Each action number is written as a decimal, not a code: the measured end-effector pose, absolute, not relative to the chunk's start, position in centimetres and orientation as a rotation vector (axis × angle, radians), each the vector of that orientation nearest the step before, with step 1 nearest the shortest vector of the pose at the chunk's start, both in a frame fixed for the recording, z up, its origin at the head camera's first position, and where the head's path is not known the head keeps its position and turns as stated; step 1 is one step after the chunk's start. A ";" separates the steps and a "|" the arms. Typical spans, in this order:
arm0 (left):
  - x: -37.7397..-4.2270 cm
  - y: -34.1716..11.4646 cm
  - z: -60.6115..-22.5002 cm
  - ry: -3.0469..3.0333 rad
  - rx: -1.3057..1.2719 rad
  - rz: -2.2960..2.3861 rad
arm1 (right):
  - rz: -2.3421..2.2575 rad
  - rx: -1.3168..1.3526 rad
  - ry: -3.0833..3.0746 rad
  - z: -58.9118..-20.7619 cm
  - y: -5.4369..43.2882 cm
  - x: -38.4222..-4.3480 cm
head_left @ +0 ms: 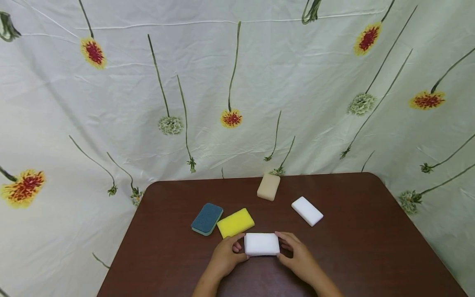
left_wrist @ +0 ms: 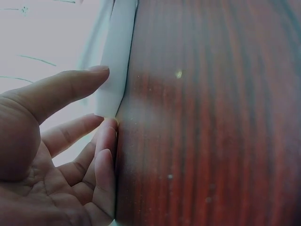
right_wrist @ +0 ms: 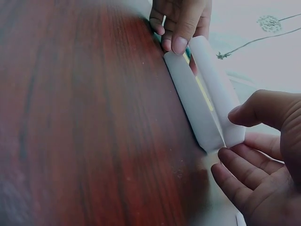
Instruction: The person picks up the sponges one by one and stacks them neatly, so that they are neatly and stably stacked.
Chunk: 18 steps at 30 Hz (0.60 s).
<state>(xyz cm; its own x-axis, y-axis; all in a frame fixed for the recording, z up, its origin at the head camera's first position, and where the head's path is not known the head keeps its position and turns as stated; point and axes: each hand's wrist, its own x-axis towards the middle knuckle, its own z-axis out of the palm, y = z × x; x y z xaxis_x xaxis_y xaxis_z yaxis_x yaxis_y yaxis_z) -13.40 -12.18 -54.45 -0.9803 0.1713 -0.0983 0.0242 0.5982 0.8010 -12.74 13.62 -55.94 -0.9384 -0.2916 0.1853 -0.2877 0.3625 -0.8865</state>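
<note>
Two white sponges lie one over the other near the table's front. The upper white sponge (head_left: 262, 243) hides most of the other in the head view. In the right wrist view a thin gap parts it from the lower white sponge (right_wrist: 186, 96), widest at the left hand's end. My right hand (head_left: 300, 259) pinches the upper sponge's right end, thumb on the near side. At the opposite end, my left hand (head_left: 225, 256) holds the lower sponge, its thumb on the near corner and its other fingers behind.
A yellow sponge (head_left: 236, 223) lies just beyond the left hand, beside a dark blue sponge (head_left: 208, 218). Farther back are a beige sponge (head_left: 269, 187) and another white sponge (head_left: 307, 210). Behind the brown table (head_left: 371, 247) hangs a flowered cloth (head_left: 297, 82).
</note>
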 end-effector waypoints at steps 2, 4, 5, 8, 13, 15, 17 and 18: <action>-13.4 -12.2 -54.5 2.660 0.168 1.327 | -1.675 -0.555 2.577 -56.0 13.6 -12.7; -13.4 -12.2 -54.5 2.662 0.171 1.325 | -1.678 -0.547 2.566 -56.0 13.5 -12.7; -13.4 -12.2 -54.5 2.663 0.173 1.322 | -1.677 -0.539 2.561 -56.0 13.5 -12.7; -13.5 -12.2 -54.5 2.658 0.171 1.322 | -1.678 -0.522 2.551 -56.0 13.5 -12.7; -13.5 -12.3 -54.5 2.650 0.158 1.326 | -1.672 -0.526 2.549 -55.9 13.4 -12.9; -13.5 -12.3 -54.5 2.650 0.158 1.326 | -1.662 -0.533 2.563 -55.8 13.3 -13.0; -13.5 -12.3 -54.5 2.652 0.160 1.324 | -1.641 -0.540 2.583 -55.8 13.3 -13.0; -13.5 -12.3 -54.5 2.652 0.162 1.323 | -1.630 -0.541 2.592 -55.8 13.3 -13.0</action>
<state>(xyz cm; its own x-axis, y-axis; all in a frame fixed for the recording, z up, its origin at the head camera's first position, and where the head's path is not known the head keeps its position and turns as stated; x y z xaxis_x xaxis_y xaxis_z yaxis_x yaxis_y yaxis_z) -13.50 -12.29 -54.55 -0.9792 0.1732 -0.1055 0.0199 0.5996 0.8001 -13.00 13.32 -55.82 -0.9390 -0.3067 0.1556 -0.2730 0.3898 -0.8795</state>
